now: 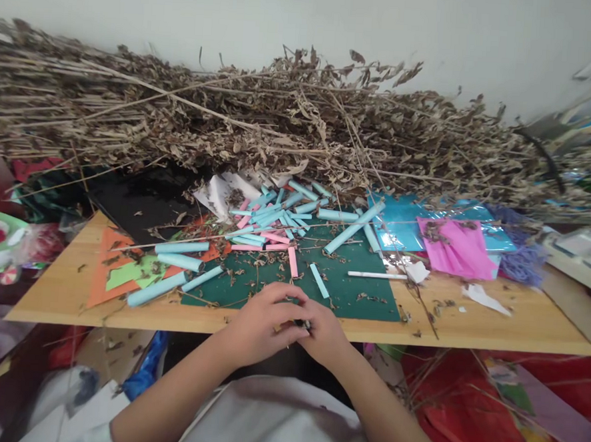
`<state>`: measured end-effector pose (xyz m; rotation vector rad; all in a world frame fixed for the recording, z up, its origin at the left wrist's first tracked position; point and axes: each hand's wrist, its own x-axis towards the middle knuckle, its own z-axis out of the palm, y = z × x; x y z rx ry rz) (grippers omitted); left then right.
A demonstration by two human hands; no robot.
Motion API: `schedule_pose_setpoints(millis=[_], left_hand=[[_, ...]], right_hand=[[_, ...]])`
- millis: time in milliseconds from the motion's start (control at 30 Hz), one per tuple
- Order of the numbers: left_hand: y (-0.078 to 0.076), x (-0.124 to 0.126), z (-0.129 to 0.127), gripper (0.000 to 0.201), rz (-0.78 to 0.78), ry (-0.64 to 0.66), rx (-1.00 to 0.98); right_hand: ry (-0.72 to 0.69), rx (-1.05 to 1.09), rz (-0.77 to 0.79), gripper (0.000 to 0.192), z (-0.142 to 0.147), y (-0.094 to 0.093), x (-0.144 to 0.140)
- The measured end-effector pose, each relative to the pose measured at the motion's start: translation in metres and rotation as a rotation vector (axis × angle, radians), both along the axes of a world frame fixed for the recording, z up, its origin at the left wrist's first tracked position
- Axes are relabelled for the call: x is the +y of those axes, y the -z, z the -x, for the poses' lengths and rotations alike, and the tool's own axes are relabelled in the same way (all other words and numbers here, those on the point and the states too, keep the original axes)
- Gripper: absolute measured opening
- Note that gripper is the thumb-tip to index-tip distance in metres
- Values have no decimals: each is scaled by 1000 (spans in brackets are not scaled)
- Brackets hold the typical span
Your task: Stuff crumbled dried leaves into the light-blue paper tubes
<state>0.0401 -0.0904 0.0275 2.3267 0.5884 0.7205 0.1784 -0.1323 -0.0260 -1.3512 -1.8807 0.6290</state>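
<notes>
My left hand (263, 322) and my right hand (325, 331) meet at the front edge of the table, fingers curled and overlapping. Something small and dark (302, 323) shows between them; most of it is hidden by the fingers. Just beyond lies a dark green sheet (281, 293) strewn with dry leaf bits. A pink paper roll (293, 262) and a short light-blue paper roll (319, 280) lie on it nearest my hands. Farther back is a heap of thin blue and pink rolls (276, 216). Thicker blue rolls (157, 288) lie to the left.
A big pile of dried leafy stalks (261, 125) fills the back along the wall. At right are shiny blue film (400, 224), pink paper (457, 247), a white stick (377, 275) and purple yarn (524, 251). Orange paper (105, 273) and a black sheet (141, 201) lie left.
</notes>
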Motion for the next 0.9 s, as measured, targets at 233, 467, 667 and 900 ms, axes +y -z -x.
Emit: schedule_pose_setpoints(millis=[233, 467, 667, 900], left_hand=[[14, -13, -3, 11, 117, -131, -212], [16, -19, -10, 4, 395, -220, -280], [19, -18, -10, 3, 808, -183, -380], [0, 1, -8, 33, 992, -23, -48]], right_hand=[[-11, 62, 63, 14, 4, -5, -2], [34, 41, 52, 13, 3, -5, -6], [56, -60, 38, 7, 1, -2, -5], [25, -241, 50, 5, 0, -6, -6]])
